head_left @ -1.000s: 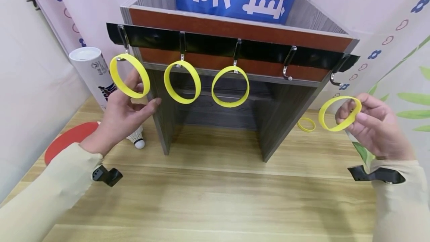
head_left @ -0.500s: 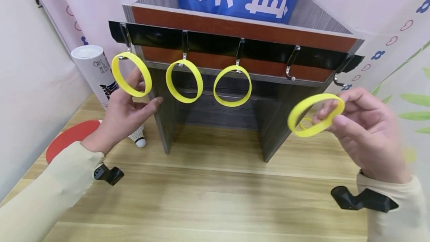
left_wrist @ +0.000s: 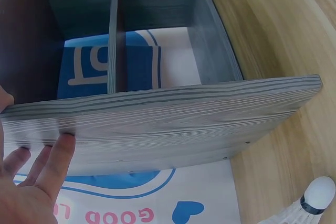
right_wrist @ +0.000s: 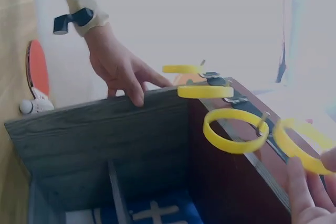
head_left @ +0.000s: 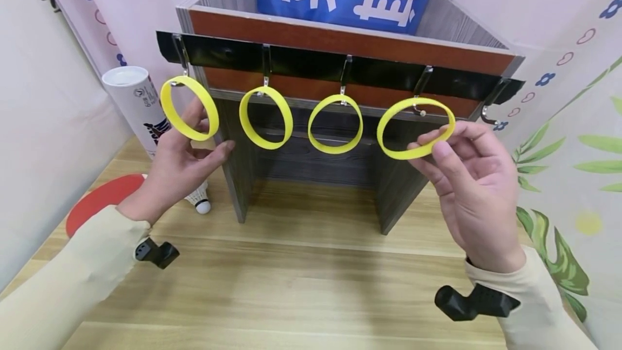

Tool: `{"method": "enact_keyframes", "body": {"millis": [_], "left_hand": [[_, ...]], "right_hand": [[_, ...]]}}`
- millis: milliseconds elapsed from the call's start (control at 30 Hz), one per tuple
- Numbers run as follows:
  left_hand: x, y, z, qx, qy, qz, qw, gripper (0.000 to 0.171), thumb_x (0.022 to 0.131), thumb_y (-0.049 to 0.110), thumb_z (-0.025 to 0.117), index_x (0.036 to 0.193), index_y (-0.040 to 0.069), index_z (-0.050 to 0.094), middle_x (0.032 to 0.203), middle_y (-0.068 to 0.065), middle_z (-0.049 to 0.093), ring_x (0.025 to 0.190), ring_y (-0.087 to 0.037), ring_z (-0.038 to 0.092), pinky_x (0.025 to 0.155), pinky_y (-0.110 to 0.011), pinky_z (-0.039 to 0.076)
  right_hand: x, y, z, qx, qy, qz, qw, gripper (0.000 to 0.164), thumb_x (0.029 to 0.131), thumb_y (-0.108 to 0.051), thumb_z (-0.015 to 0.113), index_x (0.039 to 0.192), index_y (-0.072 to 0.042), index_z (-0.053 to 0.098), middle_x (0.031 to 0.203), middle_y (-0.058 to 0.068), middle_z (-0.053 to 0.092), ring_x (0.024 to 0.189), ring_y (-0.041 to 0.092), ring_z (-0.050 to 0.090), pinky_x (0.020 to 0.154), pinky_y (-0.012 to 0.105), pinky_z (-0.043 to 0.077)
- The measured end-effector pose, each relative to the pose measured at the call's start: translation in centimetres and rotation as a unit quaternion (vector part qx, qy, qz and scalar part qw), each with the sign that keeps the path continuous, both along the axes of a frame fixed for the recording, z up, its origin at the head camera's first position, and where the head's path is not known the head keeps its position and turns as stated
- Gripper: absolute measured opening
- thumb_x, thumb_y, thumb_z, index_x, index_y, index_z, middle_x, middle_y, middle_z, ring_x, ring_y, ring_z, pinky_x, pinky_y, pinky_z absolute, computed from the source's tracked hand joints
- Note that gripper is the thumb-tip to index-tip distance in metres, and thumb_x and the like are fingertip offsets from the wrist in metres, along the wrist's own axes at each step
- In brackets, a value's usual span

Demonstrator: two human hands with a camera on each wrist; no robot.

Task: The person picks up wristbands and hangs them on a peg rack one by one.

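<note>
My right hand (head_left: 473, 188) pinches a yellow wristband (head_left: 389, 145) by its right side, thumb in front. The band's top edge overlaps the fourth hook (head_left: 421, 91) in the head view. Three more yellow bands hang from the hooks to the left, the nearest of them a wristband (head_left: 335, 150) on the third hook. My left hand (head_left: 177, 163) holds the left side panel of the grey wooden shelf (left_wrist: 157, 124), with fingers on its outer face and the thumb at its front edge. A black hook rail (head_left: 306, 61) runs across the shelf's red-brown front board.
The fifth hook (head_left: 488, 109) at the right end of the rail holds nothing. Left of the shelf are a white shuttlecock tube (head_left: 128, 96), a shuttlecock (head_left: 200, 201) and a red table tennis bat (head_left: 104, 199) on the wooden table (head_left: 291, 285).
My right hand has carried its wristband leftward from beside the right end of the rail to the fourth hook. The left hand stays on the shelf's side panel.
</note>
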State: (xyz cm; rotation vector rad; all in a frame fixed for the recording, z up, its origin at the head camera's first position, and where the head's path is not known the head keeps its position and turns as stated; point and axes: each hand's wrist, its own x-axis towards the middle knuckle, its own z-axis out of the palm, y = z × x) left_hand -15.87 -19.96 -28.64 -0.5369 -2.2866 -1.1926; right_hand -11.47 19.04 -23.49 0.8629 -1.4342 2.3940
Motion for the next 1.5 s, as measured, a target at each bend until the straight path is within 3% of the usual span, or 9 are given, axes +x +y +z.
{"method": "enact_keyframes", "body": {"millis": [200,333,600,800,1033,1133,1333,1500], "left_hand": [[0.0,0.0,-0.1,0.008,-0.006,-0.001,0.9999,0.067,0.091,-0.002,0.074,0.152,0.013,0.048,0.132,-0.016,0.063,0.108,0.004,0.059,0.079,-0.002,0.053],[0.1,0.0,-0.1,0.014,-0.009,-0.003,0.9999,0.066,0.091,-0.003,0.074,0.151,0.012,0.048,0.131,-0.016,0.062,0.108,0.002,0.059,0.079,-0.002,0.054],[0.0,-0.1,0.0,-0.002,0.008,0.002,1.0,0.066,0.091,-0.005,0.074,0.149,0.009,0.048,0.128,-0.016,0.064,0.107,0.008,0.059,0.079,-0.004,0.055],[0.1,-0.1,-0.1,0.005,0.008,0.0,1.0,0.062,0.09,-0.005,0.074,0.146,0.007,0.05,0.129,-0.016,0.063,0.108,0.006,0.059,0.079,-0.003,0.054],[0.0,0.1,0.0,0.007,0.005,-0.006,0.9999,0.071,0.091,-0.005,0.074,0.153,0.013,0.047,0.131,-0.016,0.062,0.107,0.003,0.059,0.079,-0.003,0.055],[0.1,0.1,0.0,0.008,-0.001,-0.005,1.0,0.074,0.091,-0.005,0.074,0.156,0.015,0.045,0.132,-0.017,0.061,0.107,0.002,0.058,0.079,-0.003,0.054],[0.1,0.0,-0.1,0.012,-0.006,-0.007,0.9999,0.068,0.091,-0.005,0.074,0.152,0.011,0.048,0.13,-0.015,0.061,0.107,0.001,0.059,0.079,-0.003,0.054],[0.0,0.1,-0.1,0.017,0.002,-0.01,0.9998,0.066,0.09,-0.006,0.074,0.149,0.009,0.05,0.128,-0.013,0.062,0.106,0.0,0.06,0.078,-0.004,0.055]], "right_hand": [[0.1,-1.4,0.0,0.032,-0.041,-0.08,0.995,0.016,0.103,0.009,0.052,0.114,0.002,0.059,0.108,0.012,0.07,0.101,0.021,0.074,0.093,0.033,0.065],[0.0,-2.0,-0.2,0.034,-0.062,-0.103,0.992,0.014,0.103,0.007,0.054,0.112,-0.003,0.06,0.105,0.01,0.07,0.097,0.021,0.075,0.091,0.031,0.065],[-0.5,-1.8,-1.1,0.012,-0.057,-0.081,0.995,0.015,0.102,0.009,0.054,0.114,0.001,0.057,0.105,0.012,0.071,0.1,0.022,0.075,0.094,0.032,0.065],[-0.6,-1.6,-1.6,0.043,-0.061,-0.104,0.992,0.016,0.103,0.007,0.054,0.114,-0.003,0.059,0.106,0.009,0.07,0.101,0.018,0.074,0.093,0.031,0.065],[-0.7,-1.5,-2.3,0.052,-0.039,-0.093,0.994,0.017,0.1,0.012,0.055,0.115,0.007,0.062,0.105,0.014,0.073,0.099,0.019,0.075,0.091,0.03,0.065],[-0.7,-1.4,-2.4,0.075,-0.033,-0.108,0.991,0.018,0.1,0.012,0.056,0.116,0.007,0.064,0.106,0.012,0.074,0.1,0.018,0.075,0.091,0.029,0.065],[-0.5,-0.9,-2.3,0.11,-0.046,-0.139,0.983,0.018,0.1,0.009,0.059,0.117,0.007,0.064,0.106,0.011,0.075,0.1,0.017,0.075,0.091,0.029,0.065],[-0.5,0.1,-2.3,0.103,-0.042,-0.132,0.985,0.02,0.1,0.01,0.058,0.118,0.008,0.065,0.111,0.012,0.074,0.103,0.018,0.075,0.091,0.03,0.064]]}}
